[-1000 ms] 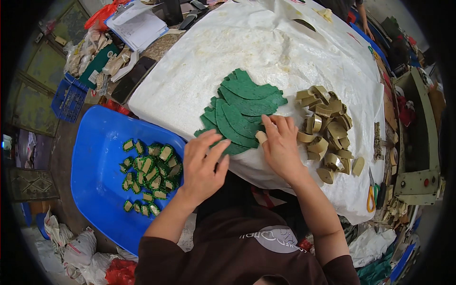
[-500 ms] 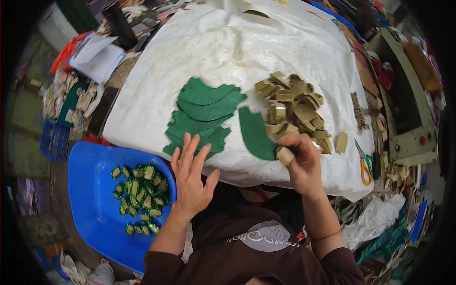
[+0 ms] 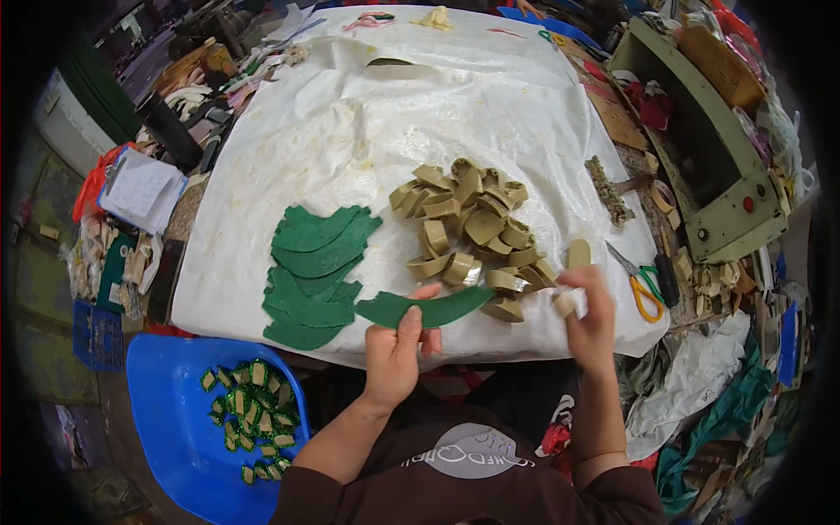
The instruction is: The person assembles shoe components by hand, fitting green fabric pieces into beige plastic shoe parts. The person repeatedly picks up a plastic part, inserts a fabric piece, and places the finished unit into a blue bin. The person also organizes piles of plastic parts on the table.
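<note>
My left hand point(image 3: 398, 354) pinches a curved green piece point(image 3: 451, 309) of leather-like sheet between thumb and fingers, lifted over the table's near edge. To its left lies a fanned stack of similar green pieces point(image 3: 319, 249). My right hand point(image 3: 593, 319), smeared by motion, is closed around a small beige block point(image 3: 564, 304). Beyond and between the hands is a heap of olive-tan curved bands point(image 3: 481, 219), some bent into loops. One flat tan oval piece point(image 3: 578, 254) lies just beyond my right hand.
A blue basin point(image 3: 166, 420) at lower left holds several small green-wrapped tan pieces point(image 3: 254, 407). On the table's right edge rest orange-handled scissors point(image 3: 646, 302). A greenish metal box point(image 3: 739, 219) stands beyond them. White sheeting point(image 3: 350, 122) covers the table; a clipboard point(image 3: 144, 188) sits left.
My left hand has left the green stack and now holds the single curved green piece. My right hand has moved right with the beige block. The view has shifted.
</note>
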Motion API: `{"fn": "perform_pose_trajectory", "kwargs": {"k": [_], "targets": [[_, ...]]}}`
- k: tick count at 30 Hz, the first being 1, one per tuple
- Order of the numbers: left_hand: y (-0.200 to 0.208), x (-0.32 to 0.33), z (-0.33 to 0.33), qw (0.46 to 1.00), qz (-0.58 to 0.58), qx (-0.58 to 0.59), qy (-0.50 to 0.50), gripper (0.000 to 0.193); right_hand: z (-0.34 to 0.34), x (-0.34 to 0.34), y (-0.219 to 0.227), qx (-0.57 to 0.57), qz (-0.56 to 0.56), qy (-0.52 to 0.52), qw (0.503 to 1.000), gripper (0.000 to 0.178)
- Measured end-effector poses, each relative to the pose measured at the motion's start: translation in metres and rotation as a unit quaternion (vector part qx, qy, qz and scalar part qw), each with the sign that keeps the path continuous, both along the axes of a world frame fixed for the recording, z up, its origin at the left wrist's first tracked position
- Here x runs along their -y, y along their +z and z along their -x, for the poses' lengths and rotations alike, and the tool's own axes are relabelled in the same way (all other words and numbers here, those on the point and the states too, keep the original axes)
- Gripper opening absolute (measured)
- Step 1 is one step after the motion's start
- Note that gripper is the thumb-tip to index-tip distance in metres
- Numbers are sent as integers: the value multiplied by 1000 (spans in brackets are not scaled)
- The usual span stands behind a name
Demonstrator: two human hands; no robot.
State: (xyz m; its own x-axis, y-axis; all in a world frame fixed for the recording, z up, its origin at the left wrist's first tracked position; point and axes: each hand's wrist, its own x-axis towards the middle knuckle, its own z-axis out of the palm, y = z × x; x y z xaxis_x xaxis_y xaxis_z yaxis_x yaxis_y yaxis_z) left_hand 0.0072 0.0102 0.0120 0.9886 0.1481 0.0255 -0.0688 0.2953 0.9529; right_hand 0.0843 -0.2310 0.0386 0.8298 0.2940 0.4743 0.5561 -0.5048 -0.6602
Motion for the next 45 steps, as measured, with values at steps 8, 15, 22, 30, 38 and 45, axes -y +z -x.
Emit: {"fn": "perform_pose_trajectory", "kwargs": {"k": [8,15,22,30,38,45], "targets": [[0,19,-9,996,77,-30,-28,33,-39,67,-44,21,243,-139,960,44],[1,27,-9,987,159,-22,-10,36,-46,65,-48,39,195,-156,968,44],[-6,25,-7,986,163,5,-21,43,-51,70,-58,-79,116,-186,973,51],[-6,23,-3,984,178,5,-19,44,-53,53,-55,-105,184,-229,950,54],[-10,20,2,984,178,2,-20,43,-43,52,-66,-37,-18,-192,981,53],[-9,21,2,986,168,-17,1,43,-23,79,-51,-134,-406,-184,885,60]]}}
